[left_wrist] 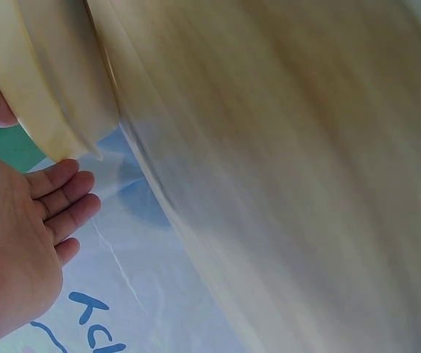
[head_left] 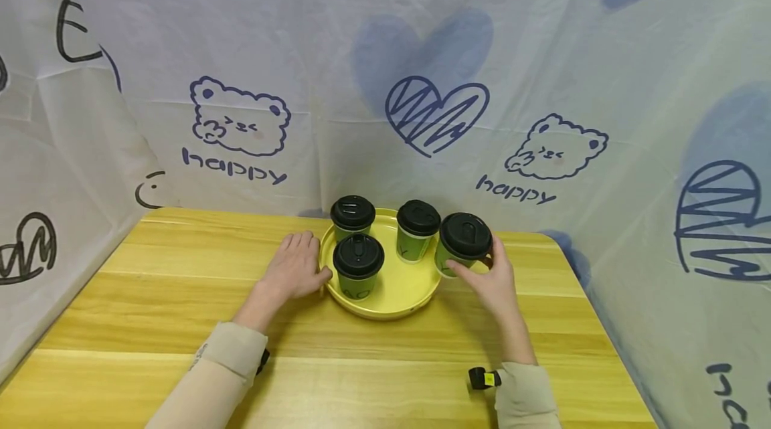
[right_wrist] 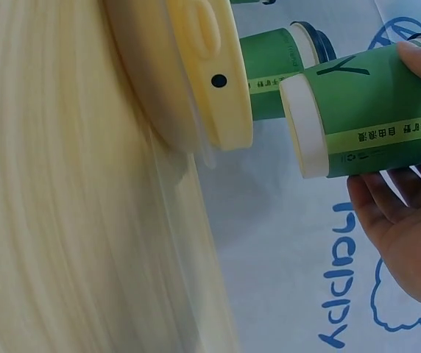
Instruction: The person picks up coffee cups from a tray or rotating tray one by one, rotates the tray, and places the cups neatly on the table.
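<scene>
My left hand (head_left: 292,267) is at the left side of a round yellow tray (head_left: 394,292), holding its rim between thumb and bent fingers. In the left wrist view, the thumb lies partly behind the rim and the fingertips touch its outside. With thumb and fingers around it, my right hand (head_left: 492,276) grips a green paper coffee cup (right_wrist: 380,110) with a black lid (head_left: 466,235). The cup is raised above the tray's right edge, its white base apart from the tray. Three similar lidded cups stand upright on the tray: front left (head_left: 358,268), back left (head_left: 353,213) and back right (head_left: 417,231).
The tray stands on a wood-grain table (head_left: 361,375) near its back edge. A pale cloth (head_left: 337,47) with blue hearts and bear drawings hangs behind and along the sides. A small black device (head_left: 484,378) is at the right wrist.
</scene>
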Demonstrator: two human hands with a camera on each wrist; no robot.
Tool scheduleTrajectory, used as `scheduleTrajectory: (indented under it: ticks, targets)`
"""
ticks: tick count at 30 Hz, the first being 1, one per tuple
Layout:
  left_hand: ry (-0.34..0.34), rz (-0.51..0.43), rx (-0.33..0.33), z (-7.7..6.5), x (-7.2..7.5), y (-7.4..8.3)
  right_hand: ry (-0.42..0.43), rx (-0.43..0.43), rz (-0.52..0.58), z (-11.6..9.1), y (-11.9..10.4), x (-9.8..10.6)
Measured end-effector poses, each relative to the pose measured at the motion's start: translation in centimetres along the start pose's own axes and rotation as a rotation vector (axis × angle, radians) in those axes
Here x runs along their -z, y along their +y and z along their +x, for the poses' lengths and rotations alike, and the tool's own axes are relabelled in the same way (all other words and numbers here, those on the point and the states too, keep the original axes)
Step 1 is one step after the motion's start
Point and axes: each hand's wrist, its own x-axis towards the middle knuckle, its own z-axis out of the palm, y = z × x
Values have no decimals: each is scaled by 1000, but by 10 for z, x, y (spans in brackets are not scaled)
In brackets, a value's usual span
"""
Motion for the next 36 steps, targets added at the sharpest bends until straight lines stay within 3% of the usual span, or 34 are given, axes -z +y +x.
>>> scheduleTrajectory:
  ticks: [14,36]
  targets:
    - [-2,8,-5,1,3,1,84,-10,-11,2,10,10]
    - [4,27,-13,0,0,0,147,-127,-72,11,45,42]
